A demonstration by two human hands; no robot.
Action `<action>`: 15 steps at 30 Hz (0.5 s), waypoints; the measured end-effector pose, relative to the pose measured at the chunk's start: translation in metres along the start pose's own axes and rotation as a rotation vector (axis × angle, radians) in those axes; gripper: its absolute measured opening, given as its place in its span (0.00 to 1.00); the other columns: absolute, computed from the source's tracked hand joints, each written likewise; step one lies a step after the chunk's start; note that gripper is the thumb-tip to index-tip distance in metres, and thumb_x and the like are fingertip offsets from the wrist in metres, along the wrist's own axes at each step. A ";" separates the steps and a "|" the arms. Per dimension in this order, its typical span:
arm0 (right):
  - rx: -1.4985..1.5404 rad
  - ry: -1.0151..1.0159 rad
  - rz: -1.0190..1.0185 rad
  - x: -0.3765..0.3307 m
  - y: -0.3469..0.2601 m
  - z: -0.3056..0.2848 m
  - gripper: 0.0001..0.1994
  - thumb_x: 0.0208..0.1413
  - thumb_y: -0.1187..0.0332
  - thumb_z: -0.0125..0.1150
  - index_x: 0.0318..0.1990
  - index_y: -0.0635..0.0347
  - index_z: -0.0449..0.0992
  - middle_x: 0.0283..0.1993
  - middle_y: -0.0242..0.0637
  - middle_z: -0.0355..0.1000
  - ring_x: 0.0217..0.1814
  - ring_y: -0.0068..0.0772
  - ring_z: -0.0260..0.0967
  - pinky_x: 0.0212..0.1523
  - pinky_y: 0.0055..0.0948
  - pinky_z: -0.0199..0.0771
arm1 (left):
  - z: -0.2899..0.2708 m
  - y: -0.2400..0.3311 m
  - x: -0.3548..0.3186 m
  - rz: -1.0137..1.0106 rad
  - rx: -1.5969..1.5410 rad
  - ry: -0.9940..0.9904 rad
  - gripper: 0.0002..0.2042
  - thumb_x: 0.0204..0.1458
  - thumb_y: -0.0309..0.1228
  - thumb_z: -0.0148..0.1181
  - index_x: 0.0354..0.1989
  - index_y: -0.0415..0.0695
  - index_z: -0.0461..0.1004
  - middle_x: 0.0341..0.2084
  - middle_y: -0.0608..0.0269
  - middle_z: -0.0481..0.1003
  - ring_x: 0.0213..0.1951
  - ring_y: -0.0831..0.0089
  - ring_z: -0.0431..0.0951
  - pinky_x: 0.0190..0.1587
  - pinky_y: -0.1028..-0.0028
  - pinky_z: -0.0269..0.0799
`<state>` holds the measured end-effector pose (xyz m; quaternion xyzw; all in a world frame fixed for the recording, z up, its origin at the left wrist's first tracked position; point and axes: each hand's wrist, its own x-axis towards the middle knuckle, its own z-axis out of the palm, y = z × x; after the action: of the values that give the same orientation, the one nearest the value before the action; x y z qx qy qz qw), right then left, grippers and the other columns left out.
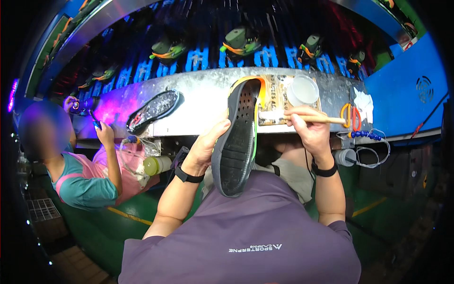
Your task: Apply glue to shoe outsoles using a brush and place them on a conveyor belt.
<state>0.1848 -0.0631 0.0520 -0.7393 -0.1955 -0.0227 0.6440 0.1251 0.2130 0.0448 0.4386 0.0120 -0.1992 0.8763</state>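
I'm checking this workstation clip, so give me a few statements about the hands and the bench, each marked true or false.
1. The left hand holds a shoe sole. True.
2. The right hand holds scissors. False: it grips a wooden-handled brush; the orange-handled scissors lie on the bench.
3. A round white cup stands on the bench. True.
4. The second sole lies to the person's right. False: it lies to the left.
5. Both wrists are bare. False: each wears a black band.

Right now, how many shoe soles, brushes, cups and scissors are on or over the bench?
Shoe soles: 2 (one in the left hand at, one lying at)
Brush: 1, in the right hand
Plastic cup: 1
Orange-handled scissors: 1
Total: 5
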 end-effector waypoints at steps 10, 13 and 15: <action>-0.098 0.565 -0.174 -0.001 0.066 -0.057 0.14 0.68 0.71 0.53 0.58 0.66 0.74 0.47 0.37 0.74 0.35 0.17 0.66 0.38 0.19 0.71 | -0.077 -0.014 -0.027 -0.038 -0.345 0.277 0.24 0.65 0.35 0.49 0.64 0.31 0.64 0.53 0.46 0.76 0.52 0.58 0.80 0.57 0.61 0.75; -0.127 0.759 -0.095 -0.009 0.100 -0.075 0.15 0.70 0.69 0.50 0.59 0.64 0.74 0.46 0.33 0.73 0.36 0.17 0.63 0.39 0.19 0.70 | -0.081 -0.008 -0.046 -0.027 -0.093 0.111 0.28 0.58 0.24 0.53 0.67 0.27 0.59 0.58 0.45 0.73 0.55 0.61 0.78 0.61 0.66 0.73; -0.146 0.792 -0.071 -0.013 0.118 -0.082 0.15 0.70 0.69 0.50 0.59 0.64 0.74 0.45 0.32 0.73 0.35 0.17 0.63 0.38 0.19 0.69 | -0.070 0.017 -0.052 -0.072 0.032 0.083 0.29 0.57 0.23 0.53 0.68 0.27 0.58 0.59 0.44 0.72 0.56 0.61 0.78 0.62 0.66 0.72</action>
<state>0.2282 -0.1569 -0.0489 -0.7098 0.0445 -0.3420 0.6142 0.0941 0.2942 0.0251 0.4599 0.0611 -0.2123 0.8600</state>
